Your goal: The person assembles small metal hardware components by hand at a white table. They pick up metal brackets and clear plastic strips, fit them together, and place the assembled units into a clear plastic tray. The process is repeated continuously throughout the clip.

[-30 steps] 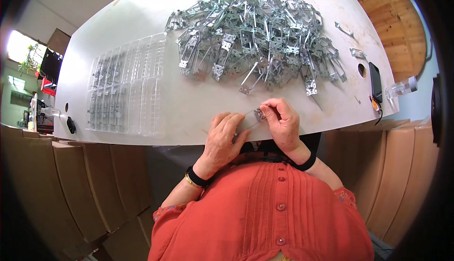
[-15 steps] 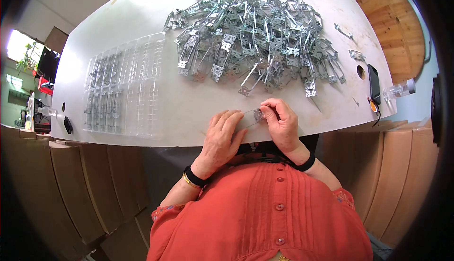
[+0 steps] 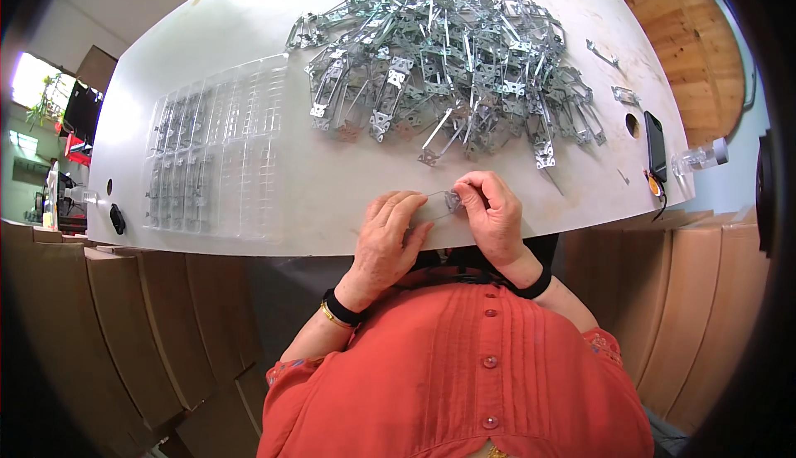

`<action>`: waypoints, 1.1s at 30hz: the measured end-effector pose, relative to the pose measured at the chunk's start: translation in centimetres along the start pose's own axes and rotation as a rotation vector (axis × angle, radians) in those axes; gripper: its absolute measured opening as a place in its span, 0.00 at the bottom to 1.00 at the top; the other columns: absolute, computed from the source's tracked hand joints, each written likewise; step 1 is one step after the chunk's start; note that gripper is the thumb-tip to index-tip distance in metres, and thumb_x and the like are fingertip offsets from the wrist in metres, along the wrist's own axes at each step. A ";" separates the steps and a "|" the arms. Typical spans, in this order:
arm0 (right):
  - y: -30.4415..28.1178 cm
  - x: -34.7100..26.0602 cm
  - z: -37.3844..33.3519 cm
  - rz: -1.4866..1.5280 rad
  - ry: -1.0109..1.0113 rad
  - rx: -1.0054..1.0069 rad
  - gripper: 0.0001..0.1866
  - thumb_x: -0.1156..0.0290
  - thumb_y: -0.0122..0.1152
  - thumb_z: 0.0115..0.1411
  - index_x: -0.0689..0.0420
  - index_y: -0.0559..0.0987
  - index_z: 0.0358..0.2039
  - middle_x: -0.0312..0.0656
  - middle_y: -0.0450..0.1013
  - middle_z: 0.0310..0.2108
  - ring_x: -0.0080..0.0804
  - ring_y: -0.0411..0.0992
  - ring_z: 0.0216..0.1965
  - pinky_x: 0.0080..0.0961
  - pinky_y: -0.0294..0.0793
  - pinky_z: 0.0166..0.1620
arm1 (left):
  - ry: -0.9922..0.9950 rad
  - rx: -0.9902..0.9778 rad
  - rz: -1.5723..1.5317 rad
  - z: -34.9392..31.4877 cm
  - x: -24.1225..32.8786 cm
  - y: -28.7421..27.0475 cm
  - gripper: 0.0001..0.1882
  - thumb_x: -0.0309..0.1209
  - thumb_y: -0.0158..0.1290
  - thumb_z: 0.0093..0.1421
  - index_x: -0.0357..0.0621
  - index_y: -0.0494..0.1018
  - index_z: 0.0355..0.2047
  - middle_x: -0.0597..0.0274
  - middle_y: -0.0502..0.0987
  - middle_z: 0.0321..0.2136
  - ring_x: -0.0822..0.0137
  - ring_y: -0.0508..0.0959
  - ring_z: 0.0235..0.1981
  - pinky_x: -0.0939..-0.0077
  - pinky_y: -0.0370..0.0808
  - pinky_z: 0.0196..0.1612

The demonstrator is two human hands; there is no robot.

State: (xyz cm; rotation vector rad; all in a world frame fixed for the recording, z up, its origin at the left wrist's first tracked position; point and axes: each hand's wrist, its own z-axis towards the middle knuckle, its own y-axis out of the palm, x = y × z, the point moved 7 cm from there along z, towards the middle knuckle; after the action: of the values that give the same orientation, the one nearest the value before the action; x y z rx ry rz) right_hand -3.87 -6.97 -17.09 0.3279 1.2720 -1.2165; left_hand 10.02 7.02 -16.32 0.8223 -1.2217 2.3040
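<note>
Between my hands, over the near edge of the table, is a small metal bracket with thin wire arms [image 3: 452, 200]. My right hand [image 3: 495, 219] pinches its plate end between thumb and fingers. My left hand [image 3: 390, 234] is curled round the other end of the wire arms, and its fingers hide that end. Beyond my hands lies a big heap of similar silvery metal brackets [image 3: 464, 68]. On the left of the table sits a clear plastic tray [image 3: 257, 172], with several brackets lined up in its left slots.
The white table [image 3: 332, 184] has a black phone [image 3: 655, 145] and a hole [image 3: 633, 126] near its right edge, with a clear bottle [image 3: 701, 158] beyond. Two loose metal pieces lie right of the heap. Cardboard boxes [image 3: 108, 325] stand below on both sides.
Both hands keep hold of the bracket in almost the same place. The view has shifted very slightly; the heap and tray look unchanged.
</note>
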 end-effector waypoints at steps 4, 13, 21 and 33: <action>-0.1 -0.3 0.1 0.010 -0.017 0.006 0.04 0.75 0.71 0.68 0.58 0.82 0.41 0.43 0.80 0.36 0.39 0.79 0.34 0.32 0.79 0.39 | -0.003 0.005 -0.003 0.1 0.1 0.0 0.24 0.23 0.69 0.59 0.39 0.77 0.56 0.49 0.83 0.52 0.45 0.81 0.54 0.54 0.77 0.59; 0.2 0.0 -0.1 0.034 0.028 0.000 0.04 0.75 0.71 0.69 0.59 0.82 0.40 0.43 0.80 0.35 0.37 0.78 0.34 0.31 0.77 0.38 | 0.003 0.014 -0.008 -0.1 -0.2 0.0 0.25 0.23 0.69 0.59 0.39 0.77 0.56 0.49 0.83 0.52 0.45 0.81 0.54 0.53 0.76 0.59; 0.0 0.0 -0.2 0.026 0.043 -0.025 0.04 0.74 0.69 0.71 0.60 0.82 0.39 0.42 0.77 0.32 0.32 0.75 0.32 0.28 0.75 0.38 | 0.020 0.016 -0.023 -0.2 -0.2 0.0 0.25 0.26 0.69 0.61 0.39 0.76 0.57 0.49 0.82 0.53 0.45 0.80 0.57 0.53 0.76 0.62; 0.1 1.0 -0.5 -0.020 0.059 -0.033 0.07 0.71 0.69 0.72 0.59 0.80 0.38 0.39 0.76 0.32 0.30 0.73 0.32 0.29 0.74 0.39 | 0.004 0.010 -0.044 -0.8 -0.4 0.1 0.24 0.31 0.67 0.65 0.40 0.76 0.59 0.49 0.81 0.53 0.43 0.78 0.58 0.52 0.76 0.62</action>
State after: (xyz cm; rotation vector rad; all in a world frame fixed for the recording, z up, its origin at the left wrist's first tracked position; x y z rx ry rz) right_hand -4.28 -7.02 -18.13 0.3297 1.3476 -1.2091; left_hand 9.98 7.55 -17.00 0.8391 -1.1801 2.2775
